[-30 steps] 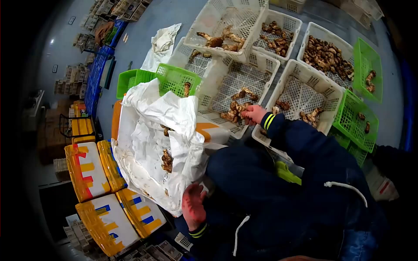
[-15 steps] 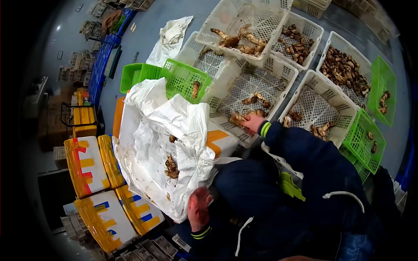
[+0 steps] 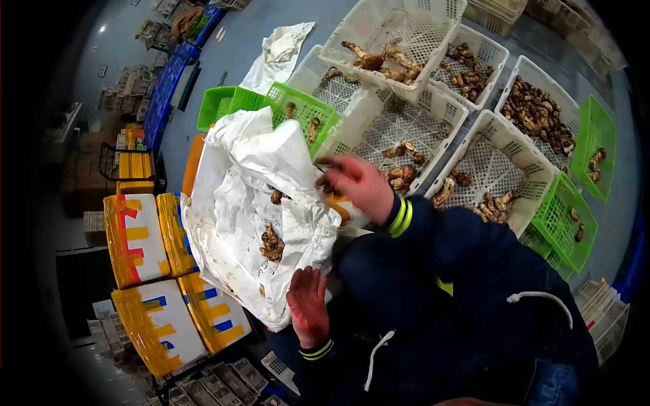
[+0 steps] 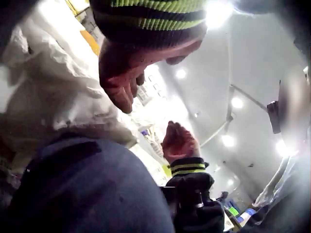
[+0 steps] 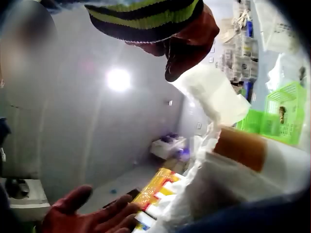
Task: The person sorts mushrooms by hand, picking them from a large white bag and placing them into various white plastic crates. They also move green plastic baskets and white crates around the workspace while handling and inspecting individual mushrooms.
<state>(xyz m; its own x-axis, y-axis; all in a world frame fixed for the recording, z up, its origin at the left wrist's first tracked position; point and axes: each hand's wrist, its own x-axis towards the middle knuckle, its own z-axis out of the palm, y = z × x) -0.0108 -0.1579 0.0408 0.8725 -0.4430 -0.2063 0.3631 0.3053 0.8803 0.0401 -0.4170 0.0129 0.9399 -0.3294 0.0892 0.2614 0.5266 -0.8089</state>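
Though wrist views hide them, mushrooms (image 3: 272, 243) lie on paper (image 3: 250, 169) | left hand (image 3: 308, 306) flat | right hand (image 3: 359, 184) loose, empty

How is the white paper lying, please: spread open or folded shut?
Spread open: the white paper lies crumpled but unfolded, mushrooms exposed on it, the left hand at its near edge.

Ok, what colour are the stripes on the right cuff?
Yellow-green stripes on a dark cuff, clearest in the right wrist view.

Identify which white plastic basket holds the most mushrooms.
The white plastic lattice basket at the far right, beside the green plastic basket: brown mushrooms cover its floor; the others hold only a few.
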